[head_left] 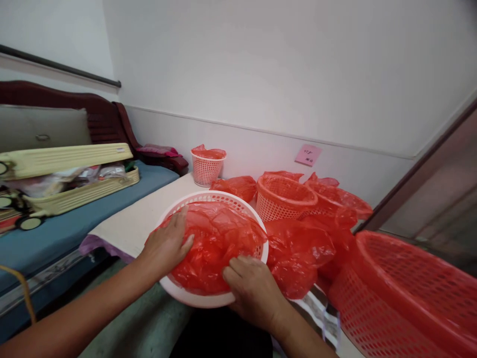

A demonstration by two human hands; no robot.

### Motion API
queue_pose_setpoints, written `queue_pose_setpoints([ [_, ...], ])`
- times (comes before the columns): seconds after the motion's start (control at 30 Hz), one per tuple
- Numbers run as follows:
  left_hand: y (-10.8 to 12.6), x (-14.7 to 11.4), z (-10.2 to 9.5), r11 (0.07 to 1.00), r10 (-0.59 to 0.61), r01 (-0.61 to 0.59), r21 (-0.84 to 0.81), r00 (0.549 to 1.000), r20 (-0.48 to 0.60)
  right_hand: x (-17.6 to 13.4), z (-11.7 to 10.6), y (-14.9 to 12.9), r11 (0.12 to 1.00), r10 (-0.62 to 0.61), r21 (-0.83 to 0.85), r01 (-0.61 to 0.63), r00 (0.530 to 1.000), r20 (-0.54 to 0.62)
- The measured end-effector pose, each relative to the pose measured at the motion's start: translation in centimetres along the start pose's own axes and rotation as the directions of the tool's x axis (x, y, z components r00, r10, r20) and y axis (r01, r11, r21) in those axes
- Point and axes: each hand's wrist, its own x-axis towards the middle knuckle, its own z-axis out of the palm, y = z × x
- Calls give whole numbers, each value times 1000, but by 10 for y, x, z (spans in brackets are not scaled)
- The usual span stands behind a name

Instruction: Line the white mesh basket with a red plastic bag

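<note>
A white perforated plastic basket (249, 209) is in front of me, low in the middle of the view. Inside it, a thin red plastic bag (208, 243) lies crumpled and partly over the left rim. My left hand (167, 246) rests on the bag at the basket's left side, fingers stretched out and thumb apart. On the near right side, my right hand (251, 283) has its fingers curled onto the bag's edge beside the rim. Its fingertips are partly hidden.
Red-lined baskets (286, 196) stand along the wall, with a small one (208, 169) farther left. A large red-covered basket (402, 293) is at right. Loose red bags (298, 253) lie between. An open yellow suitcase (82, 191) lies on the bed (156, 174); a pink note (308, 154) is on the wall.
</note>
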Motion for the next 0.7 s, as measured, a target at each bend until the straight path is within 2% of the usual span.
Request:
queue_pose_setpoints([
  [0.07, -2, -1, -2, 1000, -2, 3, -28, 1000, 29, 0, 1, 1, 1000, -13, -4, 13, 1000, 9],
  [0.13, -1, -3, -8, 1000, 10, -7, -25, 993, 114, 1, 1, 1, 1000, -18, -11, 18, 1000, 9],
  [0.23, 9, -3, -20, 989, 146, -146, -18, 957, 252, 3, -3, 1, 999, -28, -17, 28, 999, 22],
  [0.33, 30, 8, -31, 955, 295, -293, -51, 909, 293, 6, -7, 1, 999, -51, -9, 51, 997, 62],
  [0.43, 57, 31, -38, 914, 402, -400, -64, 876, 268, 7, -9, 1, 998, -64, -3, 64, 996, 68],
  [0.53, 80, 59, -41, 902, 431, -432, -24, 891, 142, 6, -8, 1, 998, -62, -2, 62, 997, 56],
  [0.63, 87, 82, -37, 910, 411, -412, 54, 911, 23, 6, -6, 2, 998, -61, -2, 61, 997, 47],
  [0.7, 82, 92, -29, 895, 435, -435, 100, 900, 27, 6, -5, 3, 998, -66, 4, 66, 997, 42],
])
